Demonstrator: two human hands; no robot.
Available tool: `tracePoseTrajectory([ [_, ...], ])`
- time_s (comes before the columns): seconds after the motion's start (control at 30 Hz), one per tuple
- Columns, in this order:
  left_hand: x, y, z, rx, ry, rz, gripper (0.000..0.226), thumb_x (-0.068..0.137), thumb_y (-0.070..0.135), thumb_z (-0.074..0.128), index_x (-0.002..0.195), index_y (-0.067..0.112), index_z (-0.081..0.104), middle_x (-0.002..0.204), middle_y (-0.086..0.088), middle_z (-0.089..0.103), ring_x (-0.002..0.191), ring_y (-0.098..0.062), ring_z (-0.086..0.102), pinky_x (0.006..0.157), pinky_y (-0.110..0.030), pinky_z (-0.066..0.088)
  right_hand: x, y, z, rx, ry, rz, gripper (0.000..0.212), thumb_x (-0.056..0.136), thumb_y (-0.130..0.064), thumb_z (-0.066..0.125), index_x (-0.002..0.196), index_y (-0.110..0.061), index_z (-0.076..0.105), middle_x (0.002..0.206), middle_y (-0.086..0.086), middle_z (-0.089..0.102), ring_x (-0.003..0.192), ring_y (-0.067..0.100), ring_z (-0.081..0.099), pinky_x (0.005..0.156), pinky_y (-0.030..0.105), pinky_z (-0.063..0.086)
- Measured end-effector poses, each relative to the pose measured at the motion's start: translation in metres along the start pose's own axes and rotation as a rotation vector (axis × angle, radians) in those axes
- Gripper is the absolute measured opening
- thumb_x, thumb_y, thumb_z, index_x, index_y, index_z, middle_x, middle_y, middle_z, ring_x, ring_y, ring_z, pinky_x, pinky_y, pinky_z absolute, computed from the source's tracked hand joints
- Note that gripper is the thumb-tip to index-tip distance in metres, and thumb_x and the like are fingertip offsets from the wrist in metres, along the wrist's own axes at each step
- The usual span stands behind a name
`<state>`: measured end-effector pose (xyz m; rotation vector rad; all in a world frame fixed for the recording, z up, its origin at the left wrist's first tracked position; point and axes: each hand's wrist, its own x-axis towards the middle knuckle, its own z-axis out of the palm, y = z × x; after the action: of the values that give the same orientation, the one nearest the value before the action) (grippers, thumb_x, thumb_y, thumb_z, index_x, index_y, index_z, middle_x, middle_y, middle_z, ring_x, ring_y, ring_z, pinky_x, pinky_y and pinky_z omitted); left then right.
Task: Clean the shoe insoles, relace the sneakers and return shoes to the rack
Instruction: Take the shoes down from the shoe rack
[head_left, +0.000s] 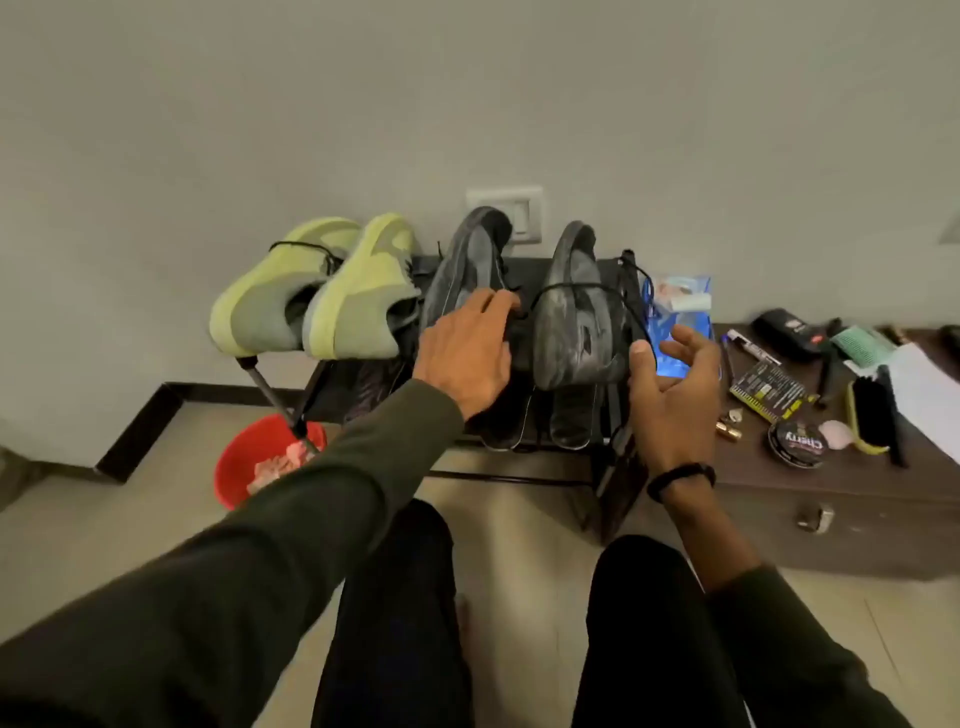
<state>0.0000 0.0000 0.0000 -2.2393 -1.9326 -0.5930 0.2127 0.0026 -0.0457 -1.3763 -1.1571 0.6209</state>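
The two dark shoes are sitting on the rack's top tier at frame centre, just right of the green pair (317, 296), each propped toe-up so its long axis is running from the heel at the near rail up toward the wall. The left hand (465, 345) is reaching between them, fingers curling down onto the left dark shoe (462, 267) near its loose lace; whether it is actually pinching the lace I cannot tell. The right hand (670, 395) is hanging spread, palm inward, just beside the heel of the right dark shoe (576, 317), thumb close to it, holding nothing. So each hand is nearest its own shoe. Two insoles (569, 415) are lying on the lower tier of the rack (511, 475), half hidden under the shoes. The shoe openings are facing away, and the lacing is hard to make out.
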Motion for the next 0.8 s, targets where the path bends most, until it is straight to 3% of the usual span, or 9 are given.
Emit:
tracePoseTrajectory([
  [0.1, 0.026, -0.006, -0.005, 0.184, -0.254, 0.129, 0.047, 0.091, 0.029, 0.065, 0.135, 0.019, 0.052, 0.138, -0.001, 0.048, 0.108, -0.035, 0.061, 0.082, -0.050, 0.055, 0.017, -0.002, 0.001, -0.077, -0.092, 0.058, 0.045, 0.094, -0.040, 0.066, 0.132, -0.020, 0.052, 0.118, -0.004, 0.064, 0.072, -0.010, 0.059, 0.068, 0.010, 0.042],
  [0.2, 0.043, 0.002, -0.013, 0.464, -0.503, 0.255, 0.049, 0.089, 0.045, 0.070, 0.127, 0.016, 0.059, 0.124, -0.005, 0.061, 0.108, -0.032, 0.063, 0.086, -0.042, 0.051, 0.024, 0.006, 0.003, -0.110, -0.217, 0.064, 0.048, 0.093, -0.044, 0.067, 0.131, -0.019, 0.054, 0.105, -0.007, 0.067, 0.085, -0.001, 0.063, 0.073, 0.014, 0.049],
  [0.27, 0.047, 0.011, -0.018, 0.643, -0.596, 0.309, 0.049, 0.088, 0.047, 0.072, 0.124, 0.016, 0.060, 0.119, -0.006, 0.064, 0.108, -0.031, 0.063, 0.087, -0.041, 0.047, 0.024, 0.010, 0.003, -0.068, -0.290, 0.091, 0.049, 0.089, -0.051, 0.068, 0.125, -0.020, 0.058, 0.102, -0.004, 0.070, 0.088, 0.007, 0.068, 0.078, 0.030, 0.059],
  [0.33, 0.050, 0.014, -0.017, 0.745, -0.613, 0.337, 0.042, 0.090, 0.036, 0.070, 0.126, 0.018, 0.059, 0.121, -0.006, 0.062, 0.111, -0.030, 0.061, 0.092, -0.043, 0.047, 0.023, 0.015, 0.001, -0.071, -0.384, 0.089, 0.050, 0.083, -0.053, 0.074, 0.120, -0.023, 0.060, 0.105, -0.006, 0.069, 0.090, 0.002, 0.068, 0.077, 0.025, 0.059],
  [0.4, 0.049, 0.015, -0.018, 0.766, -0.586, 0.357, 0.033, 0.093, 0.023, 0.061, 0.125, 0.019, 0.059, 0.121, -0.006, 0.061, 0.110, -0.029, 0.061, 0.089, -0.042, 0.048, 0.022, 0.014, 0.000, -0.098, -0.483, 0.054, 0.042, 0.081, -0.043, 0.080, 0.111, -0.022, 0.058, 0.103, -0.009, 0.068, 0.084, -0.001, 0.068, 0.073, 0.016, 0.056],
  [0.5, 0.048, 0.004, -0.029, 0.665, -0.523, 0.314, 0.025, 0.091, 0.015, 0.060, 0.116, 0.016, 0.061, 0.114, -0.009, 0.061, 0.102, -0.031, 0.061, 0.079, -0.041, 0.051, 0.022, 0.007, 0.001, -0.002, -0.553, 0.041, 0.035, 0.084, -0.025, 0.080, 0.111, -0.012, 0.062, 0.102, 0.003, 0.075, 0.084, 0.020, 0.074, 0.075, 0.037, 0.063],
  [0.63, 0.043, -0.016, -0.063, 0.400, -0.295, 0.211, 0.018, 0.088, 0.022, 0.067, 0.101, 0.012, 0.061, 0.101, -0.008, 0.060, 0.088, -0.030, 0.061, 0.075, -0.044, 0.052, 0.026, -0.022, -0.002, -0.098, -0.614, -0.122, 0.025, 0.087, -0.023, 0.077, 0.106, -0.020, 0.062, 0.100, -0.006, 0.072, 0.079, -0.003, 0.068, 0.067, 0.014, 0.053],
  [0.8, 0.028, -0.013, -0.111, 0.226, 0.005, 0.200, 0.026, 0.090, 0.036, 0.067, 0.098, 0.015, 0.054, 0.093, -0.004, 0.055, 0.081, -0.027, 0.057, 0.072, -0.047, 0.052, 0.030, -0.073, -0.030, -0.253, -0.557, -0.359, 0.026, 0.088, -0.027, 0.075, 0.109, -0.022, 0.061, 0.097, -0.013, 0.065, 0.084, 0.001, 0.062, 0.072, 0.018, 0.050],
])
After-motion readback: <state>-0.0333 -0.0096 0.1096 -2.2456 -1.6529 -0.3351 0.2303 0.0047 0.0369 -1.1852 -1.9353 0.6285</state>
